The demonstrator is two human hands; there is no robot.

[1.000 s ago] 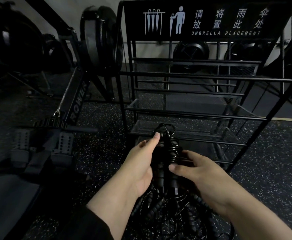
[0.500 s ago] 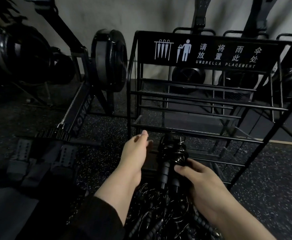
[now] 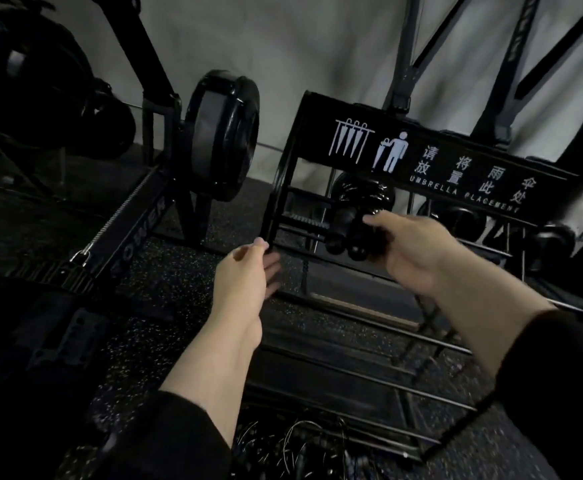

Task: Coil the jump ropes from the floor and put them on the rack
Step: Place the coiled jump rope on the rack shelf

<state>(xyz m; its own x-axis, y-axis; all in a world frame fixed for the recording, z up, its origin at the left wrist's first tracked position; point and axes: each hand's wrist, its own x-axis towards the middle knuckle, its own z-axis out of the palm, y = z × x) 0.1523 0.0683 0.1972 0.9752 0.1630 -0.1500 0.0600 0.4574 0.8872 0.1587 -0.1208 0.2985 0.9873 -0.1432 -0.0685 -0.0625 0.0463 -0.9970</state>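
The right hand (image 3: pixel 418 252) grips the coiled black jump rope (image 3: pixel 355 220), handles pointing down, just before the black metal rack (image 3: pixel 456 171). The left hand (image 3: pixel 245 271), fingers relaxed and holding nothing, hangs lower, left of the rack's corner post.

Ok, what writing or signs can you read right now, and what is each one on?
"UMBRELLA PLACEMENT", partly blurred, in white on the rack's black sign panel.
"请将雨伞放置此处", two rows of white characters above it on the same panel.
Two white pictograms, a row of hanging umbrellas and a figure holding an umbrella, at the panel's left end.
"OWER", white letters on the rowing machine rail; any earlier letter is too dark to read.
Nothing readable on the coiled jump rope.
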